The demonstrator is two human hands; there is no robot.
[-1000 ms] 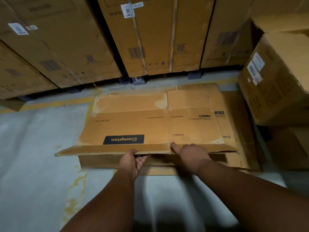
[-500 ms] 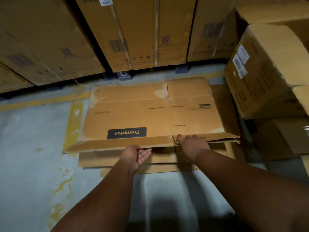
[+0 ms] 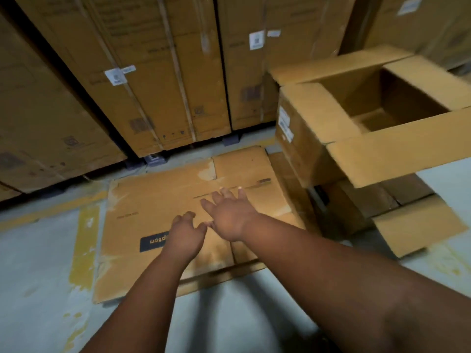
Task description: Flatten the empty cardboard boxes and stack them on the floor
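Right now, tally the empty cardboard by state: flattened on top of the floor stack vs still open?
Flattened box on top of the floor stack: 1 (layers beneath unclear)
Open box, flaps up: 1
Open box beneath it: 1
Total: 3

We see a flattened brown box (image 3: 163, 207) lying on the floor, seemingly atop others, beside an open box (image 3: 318, 128).
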